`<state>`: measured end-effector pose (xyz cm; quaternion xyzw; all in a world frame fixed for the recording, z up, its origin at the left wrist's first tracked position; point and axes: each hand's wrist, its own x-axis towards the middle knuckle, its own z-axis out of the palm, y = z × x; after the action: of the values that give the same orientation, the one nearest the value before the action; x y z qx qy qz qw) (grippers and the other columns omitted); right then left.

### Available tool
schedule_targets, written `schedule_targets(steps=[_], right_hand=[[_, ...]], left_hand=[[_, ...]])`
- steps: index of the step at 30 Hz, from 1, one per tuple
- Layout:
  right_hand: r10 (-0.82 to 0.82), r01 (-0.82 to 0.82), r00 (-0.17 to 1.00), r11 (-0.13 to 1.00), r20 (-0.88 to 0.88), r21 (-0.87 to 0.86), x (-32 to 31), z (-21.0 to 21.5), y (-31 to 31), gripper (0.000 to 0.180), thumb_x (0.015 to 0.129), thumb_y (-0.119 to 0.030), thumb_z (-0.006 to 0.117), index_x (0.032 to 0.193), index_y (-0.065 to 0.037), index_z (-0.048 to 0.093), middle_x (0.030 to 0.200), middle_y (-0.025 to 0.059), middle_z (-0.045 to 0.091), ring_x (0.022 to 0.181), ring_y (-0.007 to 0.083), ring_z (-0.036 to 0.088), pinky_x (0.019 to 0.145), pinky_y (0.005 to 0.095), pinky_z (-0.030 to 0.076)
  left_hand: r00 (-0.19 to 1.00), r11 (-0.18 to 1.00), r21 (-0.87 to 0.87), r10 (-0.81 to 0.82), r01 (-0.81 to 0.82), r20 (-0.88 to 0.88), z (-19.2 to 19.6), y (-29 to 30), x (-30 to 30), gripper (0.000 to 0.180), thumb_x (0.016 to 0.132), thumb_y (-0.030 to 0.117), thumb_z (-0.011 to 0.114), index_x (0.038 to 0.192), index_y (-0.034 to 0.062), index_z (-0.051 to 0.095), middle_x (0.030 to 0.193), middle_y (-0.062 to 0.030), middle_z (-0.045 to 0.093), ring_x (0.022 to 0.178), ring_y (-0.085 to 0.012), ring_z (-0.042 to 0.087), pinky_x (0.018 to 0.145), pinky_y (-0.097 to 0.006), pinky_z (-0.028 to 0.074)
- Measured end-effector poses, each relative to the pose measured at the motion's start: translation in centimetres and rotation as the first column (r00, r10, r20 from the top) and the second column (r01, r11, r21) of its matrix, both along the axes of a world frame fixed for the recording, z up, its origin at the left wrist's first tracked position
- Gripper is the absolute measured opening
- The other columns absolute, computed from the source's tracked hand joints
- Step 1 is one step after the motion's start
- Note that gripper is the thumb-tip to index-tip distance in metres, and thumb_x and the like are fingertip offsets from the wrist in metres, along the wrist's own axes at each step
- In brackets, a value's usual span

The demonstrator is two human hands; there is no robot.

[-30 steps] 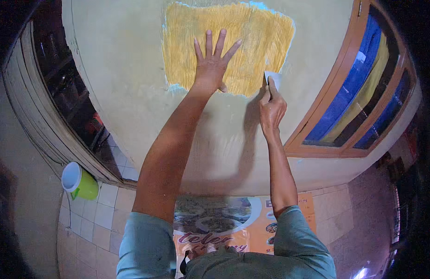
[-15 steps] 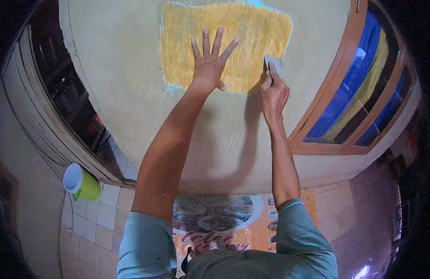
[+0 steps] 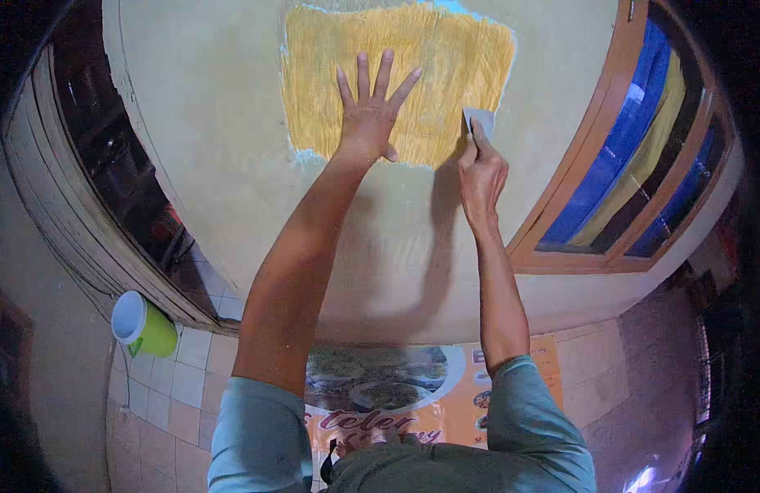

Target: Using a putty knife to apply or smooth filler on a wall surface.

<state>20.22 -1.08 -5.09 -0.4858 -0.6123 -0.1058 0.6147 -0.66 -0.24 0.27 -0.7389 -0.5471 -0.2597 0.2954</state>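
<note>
In front of me a wall (image 3: 224, 115) carries a yellow-orange patch (image 3: 446, 62) with streaky marks and a light blue ragged edge. My left hand (image 3: 370, 123) lies flat on the patch, fingers spread, holding nothing. At the patch's lower right edge, my right hand (image 3: 483, 177) grips a putty knife (image 3: 481, 121). Its flat metal blade is against or very near the wall; the handle is mostly hidden in my fist, with a finger stretched along the blade.
A brown-framed window (image 3: 561, 238) with blue and yellow cloth behind it stands on the right. On the left is a dark doorway (image 3: 121, 156). A green bucket (image 3: 154, 329) sits on the tiled floor (image 3: 183, 386), and a printed banner (image 3: 454, 415) lies below me.
My right hand has moved slightly down and to the left with the putty knife along the patch's right edge. My left hand stays in place.
</note>
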Motion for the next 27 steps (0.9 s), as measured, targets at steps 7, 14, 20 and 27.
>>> schedule_targets(steps=[7,14,20,27], right_hand=[[-0.03,0.029,1.0,0.994,0.008,0.108,-0.4,3.4,0.4,0.041,0.092,-0.004,0.057,0.129,-0.005,0.074,0.088,0.0352,0.066,0.074,0.0471,0.069,0.07,0.0515,0.053],[-0.037,0.038,0.999,0.999,-0.033,0.026,0.1,-1.1,-0.1,0.039,0.095,-0.008,0.058,0.131,-0.006,0.073,0.085,0.0347,0.065,0.073,0.0461,0.07,0.069,0.0496,0.053],[-0.049,0.052,0.998,0.995,-0.032,0.089,-0.3,2.4,0.6,0.039,0.096,-0.008,0.057,0.132,-0.006,0.073,0.082,0.035,0.064,0.073,0.0464,0.069,0.067,0.0497,0.052],[-0.02,0.017,0.997,0.999,-0.07,-0.039,0.2,-3.8,-0.5,0.039,0.097,-0.011,0.059,0.133,-0.004,0.071,0.082,0.0353,0.063,0.072,0.0487,0.066,0.068,0.0517,0.051]], left_hand=[[0.995,0.995,0.041,0.09,-0.088,-0.046,-0.5,0.6,0.4,0.168,0.037,0.05,0.103,0.169,0.0385,-0.001,0.176,-0.0182,-0.007,0.159,-0.054,-0.004,0.119,-0.081,0.004],[0.998,0.998,0.022,0.055,-0.054,-0.019,-0.5,0.5,0.1,0.168,0.038,0.046,0.104,0.169,0.0397,-0.001,0.177,-0.017,-0.008,0.159,-0.053,-0.006,0.119,-0.081,0.004],[0.999,0.999,-0.03,-0.027,0.028,0.024,0.0,-0.1,0.2,0.162,0.043,0.037,0.105,0.17,0.0338,0.005,0.175,-0.0221,-0.014,0.156,-0.0563,-0.014,0.117,-0.082,0.0],[1.0,1.0,-0.008,0.004,-0.004,-0.006,-0.2,0.5,0.1,0.164,0.039,0.041,0.105,0.17,0.0347,0.006,0.175,-0.0226,-0.013,0.156,-0.0567,-0.013,0.116,-0.082,-0.001]])
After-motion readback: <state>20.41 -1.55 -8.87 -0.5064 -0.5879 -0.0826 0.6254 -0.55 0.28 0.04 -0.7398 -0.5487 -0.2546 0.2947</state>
